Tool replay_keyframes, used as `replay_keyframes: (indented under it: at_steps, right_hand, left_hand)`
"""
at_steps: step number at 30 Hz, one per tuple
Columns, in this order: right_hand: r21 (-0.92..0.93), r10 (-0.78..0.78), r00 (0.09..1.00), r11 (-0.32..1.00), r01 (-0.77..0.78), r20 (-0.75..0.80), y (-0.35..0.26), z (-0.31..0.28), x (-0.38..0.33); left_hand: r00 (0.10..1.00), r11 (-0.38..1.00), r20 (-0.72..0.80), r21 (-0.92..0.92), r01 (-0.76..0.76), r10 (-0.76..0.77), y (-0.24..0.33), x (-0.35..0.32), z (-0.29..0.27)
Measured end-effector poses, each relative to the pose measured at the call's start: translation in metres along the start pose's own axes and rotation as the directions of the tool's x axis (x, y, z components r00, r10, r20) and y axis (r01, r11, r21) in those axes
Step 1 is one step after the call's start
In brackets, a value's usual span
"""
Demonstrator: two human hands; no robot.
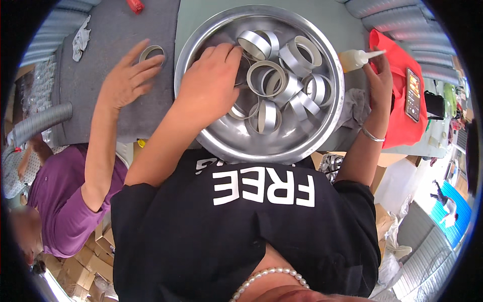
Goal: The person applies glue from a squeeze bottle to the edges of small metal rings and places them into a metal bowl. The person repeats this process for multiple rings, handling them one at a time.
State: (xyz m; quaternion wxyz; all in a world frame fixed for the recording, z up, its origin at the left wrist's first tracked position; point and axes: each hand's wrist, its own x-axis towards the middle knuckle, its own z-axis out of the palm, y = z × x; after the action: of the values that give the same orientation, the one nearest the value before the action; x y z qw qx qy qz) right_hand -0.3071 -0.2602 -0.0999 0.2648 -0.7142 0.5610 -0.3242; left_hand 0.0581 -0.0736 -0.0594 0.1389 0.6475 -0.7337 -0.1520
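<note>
A wide metal basin in front of me holds several short silver rings, piled loosely and tilted at different angles. My left hand reaches into its left side, fingers curled down around a thin-edged silver ring; the fingertips are partly hidden. Beyond the right rim, my right hand is closed on a small squeeze bottle with pale yellow contents and a white pointed nozzle. The bottle lies sideways, its nozzle pointing right past my fingers.
At left, a co-worker in purple spreads a hand beside another ring on the grey cloth. A red cloth or bag carries a phone at right. A grey rag lies by the basin.
</note>
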Motion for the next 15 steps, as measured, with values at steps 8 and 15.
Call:
replay_keyframes:
  at_steps: [8,15]
  right_hand:
    - [0.065,-0.087,0.974,0.995,0.075,0.210,-0.005,0.004,-0.013]
    - [0.107,-0.200,0.939,0.979,0.176,0.281,-0.019,0.013,-0.021]
  left_hand:
    - [0.998,0.993,-0.065,-0.121,0.018,-0.026,-0.004,-0.011,-0.011]
    - [0.990,0.377,-0.106,-0.924,-0.064,-0.093,0.007,-0.032,-0.017]
